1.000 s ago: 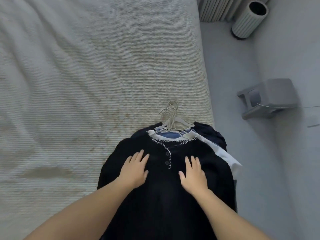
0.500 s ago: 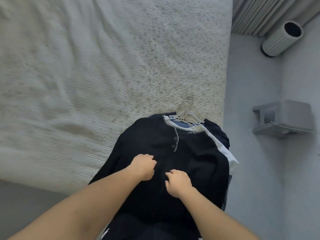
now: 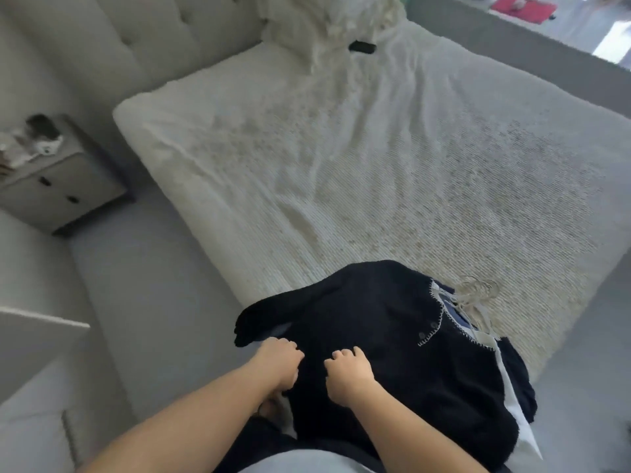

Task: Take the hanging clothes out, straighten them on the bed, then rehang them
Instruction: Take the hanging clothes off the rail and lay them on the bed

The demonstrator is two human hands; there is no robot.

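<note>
Both flat hands (image 3: 278,361) have since curled, bunching the black top (image 3: 392,363).

A bed (image 3: 392,158) with a pale ribbed cover is seen against a tufted headboard (image 3: 136,39). A grey nightstand (image 3: 58,186) stands beside it on grey floor (image 3: 146,302); daylight enters top right.

The bed (image 3: 392,165) wears a cream ribbed cover, creased in long folds. At its 6 o'clock corner lies a pile of clothes (image 3: 392,336), a black button-neck top uppermost, one sleeve trailing over the edge toward 9 o'clock. Pale hangers (image 3: 478,291) stick out of the pile toward 3 o'clock. Up at 12 o'clock sit rumpled white bedding (image 3: 334,25) and a small dark object (image 3: 362,47).
</note>
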